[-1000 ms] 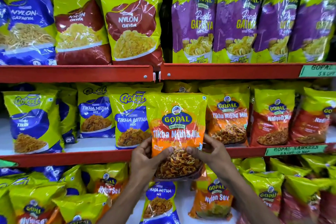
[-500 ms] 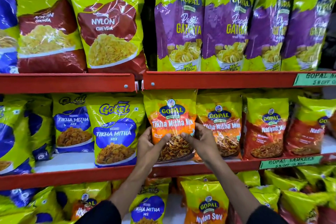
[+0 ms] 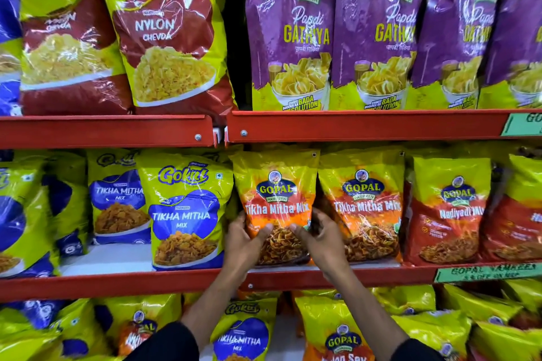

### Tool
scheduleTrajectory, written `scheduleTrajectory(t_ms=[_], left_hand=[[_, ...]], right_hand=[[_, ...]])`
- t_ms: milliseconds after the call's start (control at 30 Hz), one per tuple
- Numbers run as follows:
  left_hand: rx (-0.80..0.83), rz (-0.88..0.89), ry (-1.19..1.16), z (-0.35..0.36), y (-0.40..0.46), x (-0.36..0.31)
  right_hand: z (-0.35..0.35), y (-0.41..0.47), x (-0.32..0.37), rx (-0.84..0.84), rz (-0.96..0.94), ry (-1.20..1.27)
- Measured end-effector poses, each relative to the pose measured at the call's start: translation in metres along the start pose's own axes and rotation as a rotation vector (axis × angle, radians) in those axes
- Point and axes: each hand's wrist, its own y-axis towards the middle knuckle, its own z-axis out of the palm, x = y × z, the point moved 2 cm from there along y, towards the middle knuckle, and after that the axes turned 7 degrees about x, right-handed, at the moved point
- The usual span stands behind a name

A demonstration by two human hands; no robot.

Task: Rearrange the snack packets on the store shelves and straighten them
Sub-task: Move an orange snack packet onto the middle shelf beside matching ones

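An orange and yellow Gopal Tikha Mitha Mix packet stands upright on the middle shelf. My left hand grips its lower left side, and my right hand grips its lower right side. The thumbs press on the packet's clear window. A second Gopal Tikha Mitha Mix packet stands touching it on the right. A blue and yellow Gokul Tikha Mitha Mix packet stands on its left.
The red top shelf carries purple Papdi Gathiya packets and red Nylon Chevda packets. Red Nadiyadi Mix packets fill the right of the middle shelf. Below lie tilted Gopal Nylon Sev and Gokul packets.
Both hands have carried the orange packet up and back from in front of the shelf edge into the middle shelf, where it now stands beside its twin.
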Motion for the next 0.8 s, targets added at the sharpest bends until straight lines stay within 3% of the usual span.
scheduleTrajectory(t_ms=[400,800], left_hand=[[0.002,0.030,0.072,0.002,-0.012,0.002],[-0.001,0.000,-0.099,-0.001,-0.009,-0.025]], right_hand=[[0.001,-0.017,-0.003,0.018,-0.077,-0.100],[-0.002,-0.011,0.009,0.038,-0.054,-0.019]])
